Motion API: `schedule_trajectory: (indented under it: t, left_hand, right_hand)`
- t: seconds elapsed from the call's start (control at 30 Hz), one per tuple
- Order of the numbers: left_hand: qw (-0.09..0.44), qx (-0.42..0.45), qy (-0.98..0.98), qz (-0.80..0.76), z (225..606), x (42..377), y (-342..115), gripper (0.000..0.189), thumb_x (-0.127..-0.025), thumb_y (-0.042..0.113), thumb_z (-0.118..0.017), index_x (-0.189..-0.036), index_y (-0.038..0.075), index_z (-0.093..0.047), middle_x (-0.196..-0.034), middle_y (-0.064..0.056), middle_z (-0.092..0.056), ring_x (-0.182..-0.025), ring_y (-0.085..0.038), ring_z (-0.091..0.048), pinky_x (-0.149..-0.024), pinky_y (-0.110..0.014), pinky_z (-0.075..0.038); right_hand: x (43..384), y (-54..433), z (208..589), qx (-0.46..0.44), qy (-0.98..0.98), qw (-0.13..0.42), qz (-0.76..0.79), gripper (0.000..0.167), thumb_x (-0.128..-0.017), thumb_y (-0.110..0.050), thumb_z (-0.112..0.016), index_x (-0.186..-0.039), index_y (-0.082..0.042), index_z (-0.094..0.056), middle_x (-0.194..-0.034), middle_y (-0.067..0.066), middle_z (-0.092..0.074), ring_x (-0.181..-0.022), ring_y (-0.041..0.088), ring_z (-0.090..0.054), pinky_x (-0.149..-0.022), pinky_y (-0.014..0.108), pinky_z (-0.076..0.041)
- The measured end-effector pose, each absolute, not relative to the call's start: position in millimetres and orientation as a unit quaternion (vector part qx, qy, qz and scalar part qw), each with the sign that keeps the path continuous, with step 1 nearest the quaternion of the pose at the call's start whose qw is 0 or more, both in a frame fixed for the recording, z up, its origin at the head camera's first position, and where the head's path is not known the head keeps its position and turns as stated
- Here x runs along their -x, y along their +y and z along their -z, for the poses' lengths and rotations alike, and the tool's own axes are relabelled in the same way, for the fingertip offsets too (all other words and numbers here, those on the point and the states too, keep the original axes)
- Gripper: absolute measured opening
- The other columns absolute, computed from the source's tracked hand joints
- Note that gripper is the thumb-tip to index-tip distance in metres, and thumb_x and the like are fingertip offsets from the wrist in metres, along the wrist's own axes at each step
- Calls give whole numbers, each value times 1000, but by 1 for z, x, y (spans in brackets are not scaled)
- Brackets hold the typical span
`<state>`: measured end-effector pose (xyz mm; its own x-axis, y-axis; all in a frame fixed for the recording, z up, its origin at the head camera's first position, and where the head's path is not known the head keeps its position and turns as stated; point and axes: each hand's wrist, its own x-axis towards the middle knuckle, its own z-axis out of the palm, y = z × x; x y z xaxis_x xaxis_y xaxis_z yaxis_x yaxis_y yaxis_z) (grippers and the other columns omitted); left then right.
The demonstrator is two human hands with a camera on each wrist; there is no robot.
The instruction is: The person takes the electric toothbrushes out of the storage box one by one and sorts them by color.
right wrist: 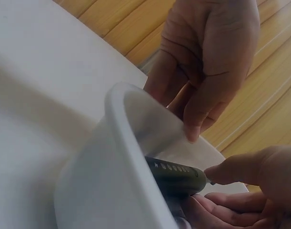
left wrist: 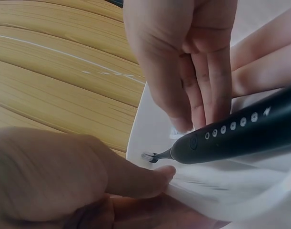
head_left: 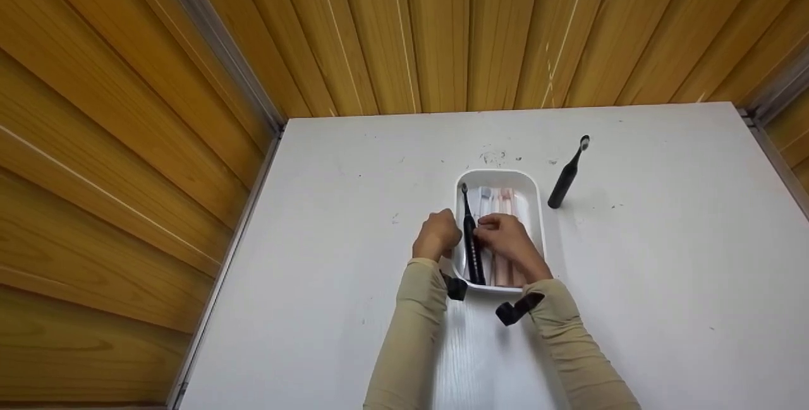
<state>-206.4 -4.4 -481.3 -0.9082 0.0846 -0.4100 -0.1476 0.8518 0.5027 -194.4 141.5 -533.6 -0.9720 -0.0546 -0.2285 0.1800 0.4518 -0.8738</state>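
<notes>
one slim black plastic toothbrush looks stiff, slick; i'd pinch mid-handle. left fingers clasp its white plastic tray; right fingers, i can't tell.

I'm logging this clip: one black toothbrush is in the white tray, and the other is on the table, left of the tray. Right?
Not quite: the other toothbrush is on the table right of the tray, not left, as the head view shows. One black toothbrush is indeed in the tray.
</notes>
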Motion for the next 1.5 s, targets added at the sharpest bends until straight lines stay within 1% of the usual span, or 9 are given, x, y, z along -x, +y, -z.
schedule_trajectory:
  t: [0.13,0.37,0.63,0.83,0.93,1.13,1.3,1.4,1.5]
  left_hand:
    - [206,11,942,-266,481,206,-5,20,-90,4,-50,-105,0,-63,-108,-21,-67,-79,-28,-67,-48,-29,-50]
    - [210,6,941,-267,482,206,-4,17,-89,4,-51,-101,0,-63,-104,-20,-68,-70,-26,-66,-42,-26,-45]
    - [204,7,942,-268,480,206,-4,16,-90,7,-54,-99,0,-64,-103,-20,-69,-71,-28,-67,-42,-26,-45]
    - [210,11,939,-271,481,207,-4,15,-91,6,-53,-99,0,-64,-102,-19,-69,-71,-27,-66,-43,-27,-46]
    - [217,15,937,-273,482,207,-4,16,-91,6,-52,-101,1,-63,-102,-19,-69,-70,-25,-66,-45,-28,-47]
    - [215,19,938,-272,483,206,-4,18,-91,7,-52,-104,1,-63,-104,-18,-69,-73,-25,-67,-49,-30,-50]
    - [208,11,940,-271,482,206,-6,18,-90,6,-52,-104,1,-63,-104,-18,-69,-76,-26,-67,-51,-29,-50]
    - [209,6,940,-269,482,207,-6,18,-89,4,-52,-103,0,-63,-100,-19,-69,-72,-26,-67,-48,-28,-49]
    - [215,6,939,-270,482,207,-5,17,-88,2,-52,-101,0,-63,-95,-19,-69,-64,-24,-66,-44,-26,-47]
  right_hand:
    - [198,141,533,-29,845,119,521,32,-89,-14,-64,-112,8,-64,-104,21,-70,-84,16,-66,-74,25,-52]
    - [203,139,533,-29,863,98,494,28,-86,-18,-69,-103,4,-69,-92,15,-73,-70,7,-60,-64,19,-48]
    - [206,132,528,-42,886,83,454,26,-82,-22,-72,-94,2,-71,-86,12,-72,-69,14,-61,-61,21,-47]
    - [208,128,529,-63,899,79,426,28,-80,-27,-73,-91,-1,-72,-87,13,-71,-70,20,-61,-59,25,-47]
    - [207,129,529,-72,898,79,426,28,-79,-27,-73,-91,-2,-73,-87,11,-71,-72,19,-61,-60,25,-47]
    - [205,130,523,-74,880,86,460,29,-80,-24,-73,-97,1,-71,-88,12,-73,-64,11,-60,-58,22,-49]
    - [201,132,514,-61,873,69,479,29,-82,-21,-72,-98,3,-68,-95,17,-73,-75,14,-66,-65,20,-50]
    - [199,133,509,-47,871,49,487,29,-83,-19,-72,-100,3,-67,-97,18,-72,-85,20,-68,-68,20,-50]
    - [196,135,504,-34,865,29,499,30,-83,-17,-72,-103,4,-66,-97,19,-71,-89,25,-69,-70,21,-51]
